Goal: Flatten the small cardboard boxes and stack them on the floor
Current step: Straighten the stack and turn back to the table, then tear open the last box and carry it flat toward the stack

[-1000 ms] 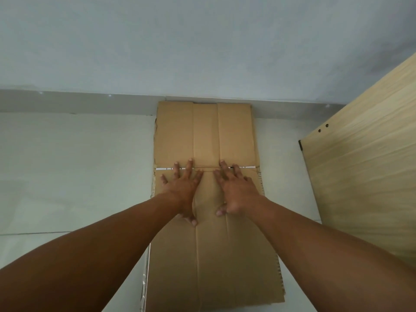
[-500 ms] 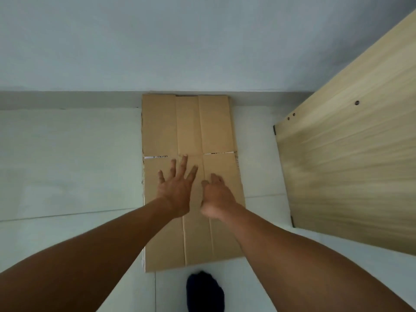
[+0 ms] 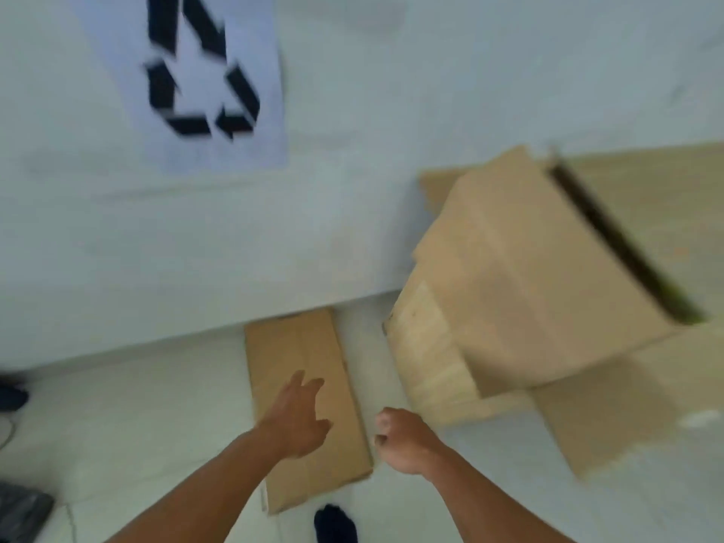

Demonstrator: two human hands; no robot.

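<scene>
Cardboard sheet (image 3: 301,389) lies flat on pale floor (image 3: 137,417) against wall (image 3: 352,209).

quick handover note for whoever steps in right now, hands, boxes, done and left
Left hand: open, fingers spread, over the flattened brown cardboard box, contact unclear in the blur.
Right hand: loosely curled, empty, beside that box's right edge.
Done: the flattened box lies on the pale floor against the wall.
Left: an unflattened brown cardboard box sits on the light wooden surface to the right; flatten it and stack it.
</scene>
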